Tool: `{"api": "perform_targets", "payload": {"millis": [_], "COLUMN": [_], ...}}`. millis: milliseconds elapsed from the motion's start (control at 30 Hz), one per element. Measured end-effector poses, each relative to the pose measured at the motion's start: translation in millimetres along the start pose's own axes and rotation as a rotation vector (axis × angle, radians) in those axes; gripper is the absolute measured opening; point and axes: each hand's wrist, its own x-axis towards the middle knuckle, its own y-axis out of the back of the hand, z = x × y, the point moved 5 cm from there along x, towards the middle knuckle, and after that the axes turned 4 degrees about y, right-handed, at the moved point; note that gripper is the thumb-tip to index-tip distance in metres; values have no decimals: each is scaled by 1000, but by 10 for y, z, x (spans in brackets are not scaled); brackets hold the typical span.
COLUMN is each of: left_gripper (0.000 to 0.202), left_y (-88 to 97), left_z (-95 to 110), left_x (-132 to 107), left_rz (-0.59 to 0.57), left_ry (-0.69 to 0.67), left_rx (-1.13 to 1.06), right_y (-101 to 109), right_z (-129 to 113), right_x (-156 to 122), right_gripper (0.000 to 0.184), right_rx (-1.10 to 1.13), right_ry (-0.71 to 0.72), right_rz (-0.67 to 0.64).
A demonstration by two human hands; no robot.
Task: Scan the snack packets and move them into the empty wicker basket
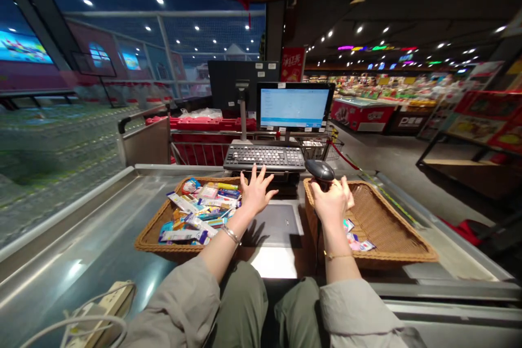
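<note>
The person's left hand (256,191) hangs open above the grey plate (274,224), its fingers (249,178) spread wide and holding nothing, just beside the right rim of the left wicker basket (151,240). That basket is heaped with small packets (199,212), flat cartons and foil-wrapped sticks lying jumbled and overlapping. They look light and thin, and the glossy wrappers will probably slide against one another, so each is best pinched by its long edges, taking the top ones first. The right hand (332,201) is closed around the grip of a black corded scanner (319,170), with its head tipped up and the fingers wrapped tight. The scanner looks light, and the grip below the head is the natural place to hold it. Beneath that hand, a few more packets (355,238) lie in the right basket (402,244), mostly hidden by the wrist. Both baskets sit on a steel checkout counter (77,239), with a keyboard (264,156) and a lit monitor (292,107) beyond the hands.
</note>
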Motion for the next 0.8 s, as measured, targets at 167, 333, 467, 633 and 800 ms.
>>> {"api": "perform_targets", "payload": {"millis": [167, 333, 467, 633, 800], "left_gripper": [49, 45, 46, 39, 38], "left_y": [89, 190, 219, 182, 117], "left_z": [-487, -939, -1225, -1468, -1586], "left_x": [-119, -260, -367, -496, -605], "left_rz": [-13, -40, -70, -176, -284], "left_ry": [70, 148, 198, 262, 288], "left_rx": [62, 109, 142, 171, 181], "right_y": [-256, -470, -611, -715, -744], "right_z": [-151, -240, -291, -316, -297], "right_x": [-126, -269, -356, -422, -470], "right_gripper": [30, 35, 34, 33, 33], "right_rx": [26, 30, 30, 37, 37], "right_ry": [10, 44, 53, 57, 53], "right_rz": [-49, -98, -137, -166, -178]}}
